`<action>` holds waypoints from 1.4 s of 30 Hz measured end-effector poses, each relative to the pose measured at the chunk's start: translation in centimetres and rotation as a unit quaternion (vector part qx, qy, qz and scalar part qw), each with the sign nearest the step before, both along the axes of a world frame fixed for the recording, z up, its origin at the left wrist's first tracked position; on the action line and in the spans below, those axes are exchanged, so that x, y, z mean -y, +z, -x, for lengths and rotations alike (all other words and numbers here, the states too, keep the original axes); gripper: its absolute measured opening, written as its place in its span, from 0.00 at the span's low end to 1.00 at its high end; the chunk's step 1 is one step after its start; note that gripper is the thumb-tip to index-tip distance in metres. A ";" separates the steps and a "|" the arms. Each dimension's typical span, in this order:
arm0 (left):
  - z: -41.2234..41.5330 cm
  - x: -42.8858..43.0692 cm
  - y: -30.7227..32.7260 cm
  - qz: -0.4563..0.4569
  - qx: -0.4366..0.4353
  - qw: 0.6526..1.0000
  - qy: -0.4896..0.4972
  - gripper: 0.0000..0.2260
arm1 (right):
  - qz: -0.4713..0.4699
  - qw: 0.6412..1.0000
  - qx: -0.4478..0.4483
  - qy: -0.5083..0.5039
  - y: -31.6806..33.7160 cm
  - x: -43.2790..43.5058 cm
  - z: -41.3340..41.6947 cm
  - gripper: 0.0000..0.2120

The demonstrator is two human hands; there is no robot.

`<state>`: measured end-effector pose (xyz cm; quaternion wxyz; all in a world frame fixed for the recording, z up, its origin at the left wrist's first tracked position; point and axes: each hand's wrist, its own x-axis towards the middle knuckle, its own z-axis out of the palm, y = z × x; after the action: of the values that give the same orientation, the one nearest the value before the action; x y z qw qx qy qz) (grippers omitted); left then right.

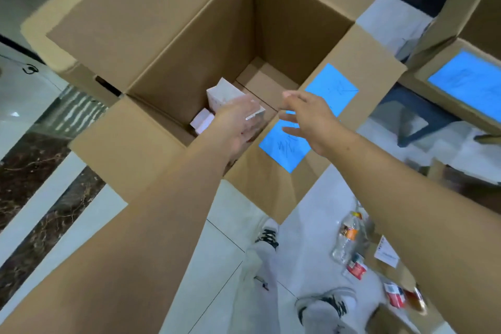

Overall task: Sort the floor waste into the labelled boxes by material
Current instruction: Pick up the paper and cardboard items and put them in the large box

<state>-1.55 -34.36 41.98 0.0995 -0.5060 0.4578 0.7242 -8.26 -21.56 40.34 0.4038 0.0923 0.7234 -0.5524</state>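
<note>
I see the left hand (238, 127) over the open cardboard box (189, 43), fingers blurred, grip unclear, near white cartons (217, 97) inside, while the right hand (309, 119) hovers spread wide and empty.

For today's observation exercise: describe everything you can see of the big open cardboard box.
The cardboard box is brown corrugated board, upright on the floor, its four flaps folded outward. Two blue paper labels with scribbled writing sit on its near-right flaps. Inside lie pale cartons. The left hand reaches into its opening.
</note>
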 end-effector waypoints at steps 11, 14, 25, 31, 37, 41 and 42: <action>3.6 -19.8 -3.6 -0.047 -0.014 0.986 -0.158 0.10 | 0.002 0.986 0.033 -0.166 -0.8 -22.4 1.0 0.04; 3.9 -27.2 -5.3 -0.049 0.005 0.978 -0.202 0.13 | -0.015 0.972 0.030 -0.231 -1.5 -30.1 0.0 0.04; -0.5 -48.2 -10.0 -0.025 0.092 0.923 -0.374 0.15 | -0.116 0.891 0.071 -0.433 -6.7 -54.9 -10.9 0.04; -4.9 -53.0 -20.3 0.001 0.160 0.916 -0.368 0.13 | -0.108 0.888 0.101 -0.436 -18.4 -60.1 -16.0 0.05; -7.2 -54.4 -33.2 0.026 0.174 0.909 -0.378 0.20 | -0.145 0.886 0.125 -0.423 -34.1 -60.9 -17.7 0.19; -8.8 -55.0 -41.2 0.046 0.173 0.896 -0.407 0.50 | -0.195 0.881 0.110 -0.417 -40.7 -60.3 -17.4 0.23; -9.3 -55.4 -42.9 0.060 0.168 0.890 -0.420 0.57 | -0.217 0.875 0.103 -0.421 -42.5 -60.8 -17.4 0.24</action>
<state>7.72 21.02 -0.94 0.4393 -0.3860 0.6462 0.4904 9.17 39.22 -2.18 0.1749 0.5298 0.6719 -0.4871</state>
